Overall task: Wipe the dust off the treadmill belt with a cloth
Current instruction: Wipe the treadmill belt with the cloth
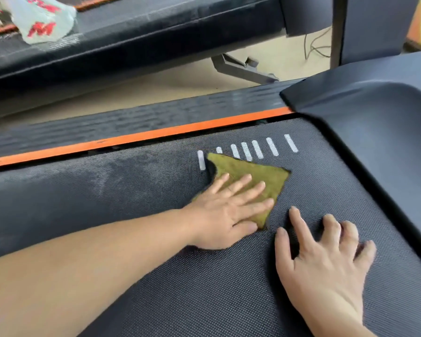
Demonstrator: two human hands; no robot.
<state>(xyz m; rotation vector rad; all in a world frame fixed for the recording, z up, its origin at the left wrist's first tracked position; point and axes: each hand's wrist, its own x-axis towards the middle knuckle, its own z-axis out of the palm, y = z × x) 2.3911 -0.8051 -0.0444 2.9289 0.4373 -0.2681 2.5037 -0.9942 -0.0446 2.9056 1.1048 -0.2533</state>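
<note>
— Surroundings first?
— Across the lower view, a dark woven-textured treadmill belt [156,276], with a row of white printed bars [272,147] near its far edge. Beyond the bars, an orange side strip [131,139]. To the right, a smooth dark plastic motor cover [374,117]. Farther off, past a stretch of beige floor [180,81], a second black treadmill [156,32] with a translucent plastic bag lettered in red [41,20] on it.
— And the rag?
— An olive-green cloth [250,173], bunched into a rough triangle, flat on the belt just below the bars and overlapping the lower ends of a few.
— Hands?
— On the cloth's near half, the left hand [226,215]: fingers straight and spread, pressing down, nothing clenched. Just beside the cloth but apart from it, the right hand [326,259]: fingertips on bare belt, fingers splayed and bent at the knuckles, holding nothing.
— Pose?
— Bare left forearm reaching in from the lower left, across the belt. Right wrist coming in from the bottom right, palm down.
</note>
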